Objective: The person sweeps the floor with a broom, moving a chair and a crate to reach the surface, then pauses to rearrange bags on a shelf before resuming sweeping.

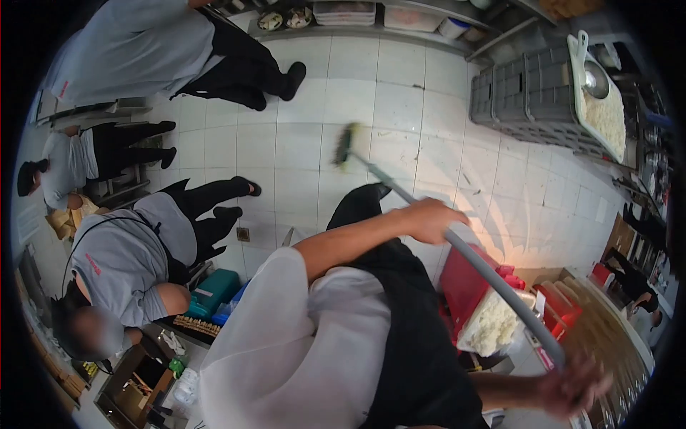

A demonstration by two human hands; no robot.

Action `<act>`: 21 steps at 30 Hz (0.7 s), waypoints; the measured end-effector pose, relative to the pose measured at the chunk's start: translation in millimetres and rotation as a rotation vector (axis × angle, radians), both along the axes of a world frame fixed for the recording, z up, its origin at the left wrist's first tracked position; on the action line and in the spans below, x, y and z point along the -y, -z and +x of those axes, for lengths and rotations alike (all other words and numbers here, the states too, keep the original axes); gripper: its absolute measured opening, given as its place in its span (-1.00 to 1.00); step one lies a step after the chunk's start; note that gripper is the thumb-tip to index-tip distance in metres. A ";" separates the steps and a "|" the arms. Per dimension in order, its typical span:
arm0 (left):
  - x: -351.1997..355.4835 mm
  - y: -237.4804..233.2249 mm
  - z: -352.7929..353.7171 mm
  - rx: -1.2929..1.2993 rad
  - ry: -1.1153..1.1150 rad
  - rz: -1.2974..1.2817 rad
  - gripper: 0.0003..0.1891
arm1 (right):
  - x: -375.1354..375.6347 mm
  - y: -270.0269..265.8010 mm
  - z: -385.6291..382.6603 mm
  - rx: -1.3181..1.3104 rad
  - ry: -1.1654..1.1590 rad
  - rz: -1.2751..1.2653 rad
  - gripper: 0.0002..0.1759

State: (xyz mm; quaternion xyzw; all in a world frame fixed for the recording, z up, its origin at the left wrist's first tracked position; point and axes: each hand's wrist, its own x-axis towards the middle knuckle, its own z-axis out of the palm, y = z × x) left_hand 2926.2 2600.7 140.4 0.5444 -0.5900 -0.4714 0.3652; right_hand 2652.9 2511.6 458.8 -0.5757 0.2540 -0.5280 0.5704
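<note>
A broom (475, 261) with a long grey handle slants across the view. Its yellow-green head with dark bristles (346, 146) is at the white tiled floor (300, 146), blurred by motion. Partway along the handle, my left hand (432, 220) is closed round it. My right hand (575, 386) grips the upper end at lower right, also blurred. Below my left arm, my black shoe (371, 196) stands on the tiles near the broom. Small bits of debris (468, 179) lie scattered on the floor to the right.
Grey stacked crates (504, 89) bear a white tub of rice-like grains (604, 118) with a metal scoop. A red box (468, 279) and a tub of white food (489, 325) stand near my right arm. Several co-workers stand left, one (136, 250) quite close. Shelving (429, 11) runs along the top.
</note>
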 end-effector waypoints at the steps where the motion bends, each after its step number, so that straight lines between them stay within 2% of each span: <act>1: -5.6 31.6 22.3 0.046 -0.077 0.046 -0.42 | 6.8 31.5 34.8 0.005 -0.037 0.153 -0.82; 2: -9.2 79.5 37.8 0.088 -0.216 0.046 -0.43 | 13.7 63.0 69.7 0.013 -0.066 0.309 -0.82; 3: -10.8 100.6 66.5 0.205 -0.197 0.158 -0.42 | 20.9 99.5 85.6 -0.146 -0.064 0.329 -0.80; 5: -11.1 134.4 101.8 0.309 -0.344 0.200 -0.43 | 12.3 158.1 126.6 0.003 -0.274 0.230 -0.91; 6: -5.2 153.5 111.2 0.382 -0.388 0.250 -0.46 | -2.3 160.0 143.7 -0.048 -0.251 0.172 -0.91; 8: 13.4 173.9 107.3 0.344 -0.503 -0.044 -0.49 | -13.0 153.8 150.6 -0.129 -0.250 0.080 -0.89; 10: 52.2 181.6 83.8 0.221 -0.555 -0.174 -0.51 | -4.8 140.6 132.8 -0.149 -0.197 0.033 -0.89; 12: 90.7 179.4 52.0 0.185 -0.458 -0.169 -0.52 | 4.3 122.9 116.2 -0.170 -0.165 -0.008 -0.88; 14: 119.3 149.6 32.1 0.193 -0.293 -0.120 -0.57 | 12.2 102.0 102.6 -0.253 -0.167 -0.064 -0.86; 16: 151.9 149.6 11.6 0.115 -0.067 -0.035 -0.65 | 34.5 89.0 79.4 -0.239 -0.207 -0.179 -0.85; 17: 171.9 128.2 15.5 0.229 0.090 -0.014 -0.69 | 50.3 81.6 59.6 -0.250 -0.251 -0.197 -0.84; 18: 184.7 102.0 15.3 0.343 0.245 0.026 -0.73 | 62.1 74.9 45.3 -0.147 -0.224 -0.151 -0.84; 21: 205.8 54.9 40.4 0.355 0.306 -0.054 -0.75 | 91.2 58.7 27.4 0.087 -0.162 -0.080 -0.82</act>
